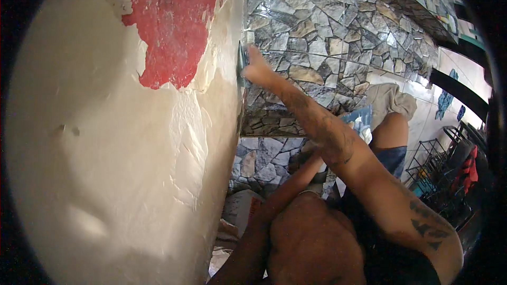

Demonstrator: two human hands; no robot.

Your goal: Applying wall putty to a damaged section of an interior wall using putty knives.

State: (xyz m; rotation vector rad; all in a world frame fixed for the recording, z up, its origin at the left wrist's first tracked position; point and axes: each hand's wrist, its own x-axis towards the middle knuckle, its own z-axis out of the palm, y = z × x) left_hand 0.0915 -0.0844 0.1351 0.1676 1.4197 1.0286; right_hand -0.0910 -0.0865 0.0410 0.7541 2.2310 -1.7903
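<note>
My right hand point(256, 68) is stretched far forward to the edge of the wall point(95, 142). Its fingers are closed on a putty knife point(241, 63), whose bluish-grey blade shows almost edge-on against the wall's corner. The wall has a smooth cream coat, a bare red patch point(169, 26) high up and rough, fresh-looking white filler point(190, 153) below it. My left forearm point(296, 182) passes under my right forearm, which hides my left hand. Just beyond the crossing is a flat blue tool point(361, 114) with white paste on it; its grip is hidden.
Stone-patterned tiles point(317, 26) form a stepped surface right of the wall. A beige cloth point(391, 100) lies near my knee. A black wire rack point(425, 163) and a red cloth point(469, 169) are at the right. A printed sack point(240, 206) stands low beside the wall.
</note>
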